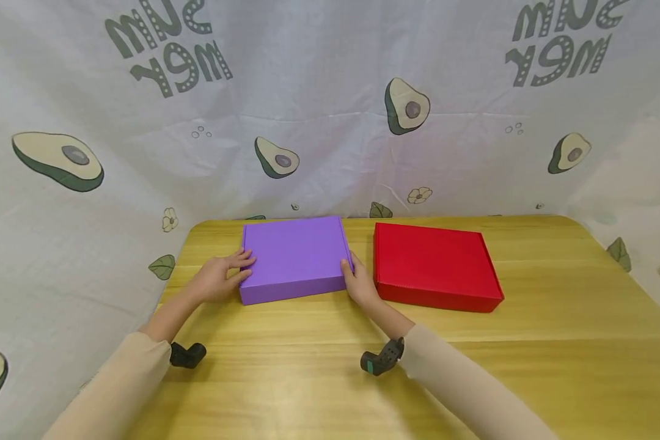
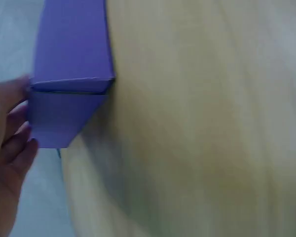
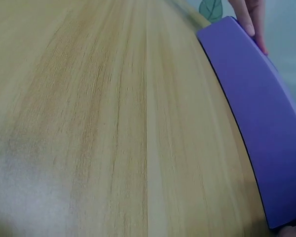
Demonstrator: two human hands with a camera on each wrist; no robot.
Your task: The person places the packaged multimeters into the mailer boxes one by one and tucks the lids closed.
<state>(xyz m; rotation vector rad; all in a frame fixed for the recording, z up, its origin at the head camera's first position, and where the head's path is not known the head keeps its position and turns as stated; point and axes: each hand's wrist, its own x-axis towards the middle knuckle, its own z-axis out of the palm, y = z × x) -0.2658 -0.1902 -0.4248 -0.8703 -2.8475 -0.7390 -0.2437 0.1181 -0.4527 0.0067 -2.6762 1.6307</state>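
Note:
A closed purple cardboard box [image 1: 297,250] lies flat near the far edge of the wooden table, between my two hands. My left hand [image 1: 220,278] grips its left end, fingertips over the top edge and thumb lower, near the front corner. In the left wrist view those fingers [image 2: 22,153] lie against the end of the purple box [image 2: 71,44]. At the opposite end, my right hand [image 1: 360,282] holds the right side with its thumb on top; its other fingers are mostly hidden. The right wrist view shows the long front face of the purple box [image 3: 256,108].
A closed red box [image 1: 434,263] sits just right of my right hand, slightly turned. Behind the wooden table [image 1: 286,354] hangs a white cloth [image 1: 330,73] printed with avocados and mirrored lettering. Each wrist wears a small black camera [image 1: 382,357].

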